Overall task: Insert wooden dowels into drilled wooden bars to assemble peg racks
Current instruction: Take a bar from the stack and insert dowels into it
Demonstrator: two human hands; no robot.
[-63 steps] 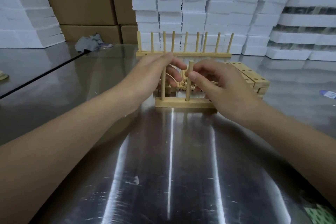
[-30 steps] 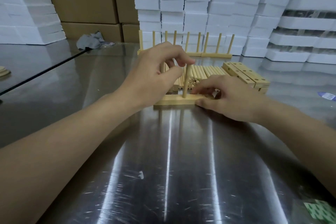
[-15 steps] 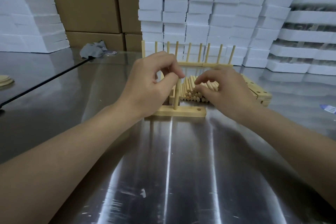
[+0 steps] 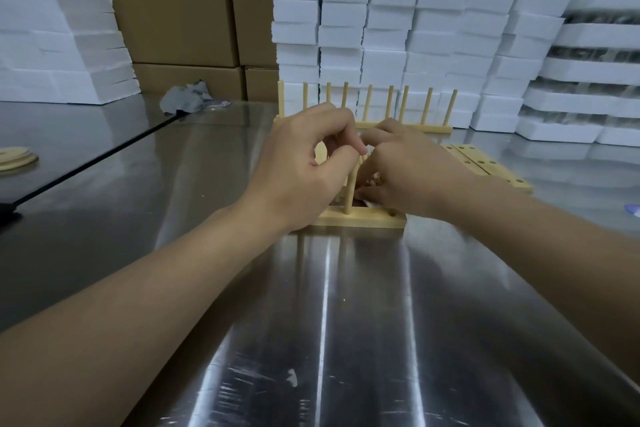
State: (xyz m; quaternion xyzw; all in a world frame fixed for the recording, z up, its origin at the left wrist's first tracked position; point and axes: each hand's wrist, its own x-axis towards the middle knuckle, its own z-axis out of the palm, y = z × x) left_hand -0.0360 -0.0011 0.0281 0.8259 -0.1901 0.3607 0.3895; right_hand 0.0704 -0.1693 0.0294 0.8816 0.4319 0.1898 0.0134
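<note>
A drilled wooden bar (image 4: 367,220) lies across the steel table in front of me. One dowel (image 4: 349,194) stands upright in it. My left hand (image 4: 304,163) pinches the top of that dowel between thumb and fingertips. A second upright dowel behind my left hand is mostly hidden. My right hand (image 4: 412,170) reaches down, fingers curled, onto the pile of loose dowels (image 4: 372,180) just behind the bar. It covers most of the pile, and its fingertips are blurred, so I cannot tell whether it holds a dowel.
Finished peg racks (image 4: 408,126) stand in a row at the back. A stack of drilled bars (image 4: 491,166) lies to the right. Round wooden discs (image 4: 15,156) sit at the left edge, a grey rag (image 4: 185,100) further back. White foam blocks and cardboard boxes wall the rear.
My right hand let go of the dowel it set in the bar and moved back to the loose dowel pile. My left hand shifted onto that dowel's top. The view moved closer.
</note>
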